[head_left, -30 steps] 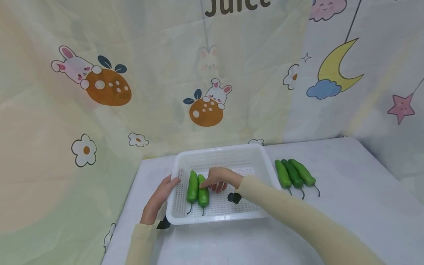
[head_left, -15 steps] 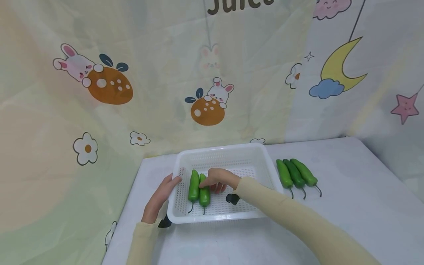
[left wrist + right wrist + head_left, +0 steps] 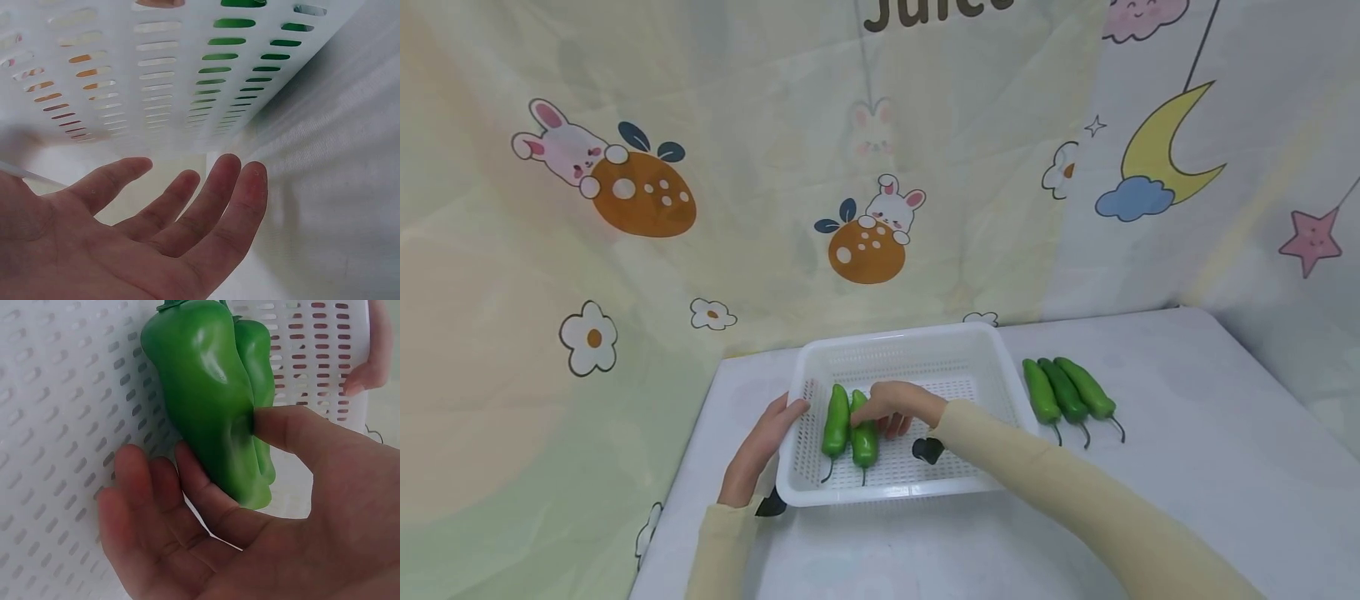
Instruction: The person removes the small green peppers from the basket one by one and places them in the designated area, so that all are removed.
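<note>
A white perforated plastic basket [image 3: 910, 493] sits on the table with two green peppers inside, at its left end. My right hand [image 3: 901, 404] reaches in and pinches the right-hand green pepper [image 3: 864, 450] near its pointed end. In the right wrist view, thumb and index finger lie on opposite sides of this pepper [image 3: 200, 387]. The other green pepper [image 3: 836, 425] lies alongside, nearer the left wall. My left hand [image 3: 762, 450] holds the basket's left rim, thumb over the edge. The left wrist view shows that hand's fingers [image 3: 212, 215] spread outside, close below the slotted wall.
Three more green peppers [image 3: 1067, 392] lie side by side on the white table [image 3: 1210, 433], right of the basket. Behind the table hangs a printed cloth [image 3: 760, 167] with cartoon figures. A black wrist device [image 3: 928, 450] overlaps the basket floor.
The pinched pepper has turned slightly, its stem end shifting right, and the gap between the two stems has widened a little. The left hand stays at the rim.
</note>
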A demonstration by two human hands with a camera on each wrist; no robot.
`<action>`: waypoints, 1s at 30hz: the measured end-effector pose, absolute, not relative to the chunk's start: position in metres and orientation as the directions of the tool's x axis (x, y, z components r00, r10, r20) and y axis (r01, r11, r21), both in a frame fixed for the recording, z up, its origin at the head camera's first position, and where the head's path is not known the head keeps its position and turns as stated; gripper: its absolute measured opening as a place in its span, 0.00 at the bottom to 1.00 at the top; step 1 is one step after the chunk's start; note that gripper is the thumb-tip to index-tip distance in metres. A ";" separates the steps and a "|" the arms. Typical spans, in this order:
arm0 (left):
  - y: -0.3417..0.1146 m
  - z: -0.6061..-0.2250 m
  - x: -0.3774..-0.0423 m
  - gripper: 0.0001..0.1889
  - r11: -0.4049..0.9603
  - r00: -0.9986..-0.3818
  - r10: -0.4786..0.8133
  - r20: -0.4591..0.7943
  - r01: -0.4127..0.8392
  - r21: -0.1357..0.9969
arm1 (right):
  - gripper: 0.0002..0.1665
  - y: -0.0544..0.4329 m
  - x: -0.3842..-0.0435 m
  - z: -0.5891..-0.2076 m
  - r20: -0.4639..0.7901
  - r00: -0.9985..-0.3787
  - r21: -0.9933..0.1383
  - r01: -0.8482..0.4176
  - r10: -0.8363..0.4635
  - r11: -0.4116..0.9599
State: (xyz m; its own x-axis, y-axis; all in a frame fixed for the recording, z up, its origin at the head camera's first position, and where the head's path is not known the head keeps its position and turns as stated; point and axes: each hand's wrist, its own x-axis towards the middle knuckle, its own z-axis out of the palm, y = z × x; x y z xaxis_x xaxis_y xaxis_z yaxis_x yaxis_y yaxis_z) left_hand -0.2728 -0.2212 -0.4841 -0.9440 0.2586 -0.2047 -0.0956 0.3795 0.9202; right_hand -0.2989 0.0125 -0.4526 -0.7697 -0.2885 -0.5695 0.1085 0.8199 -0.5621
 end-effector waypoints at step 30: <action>-0.222 -0.483 -0.270 0.28 0.379 -0.941 0.265 -0.212 -0.101 0.920 | 0.21 0.063 -0.308 -0.428 -0.646 -0.648 -0.620 0.138 -0.404 0.772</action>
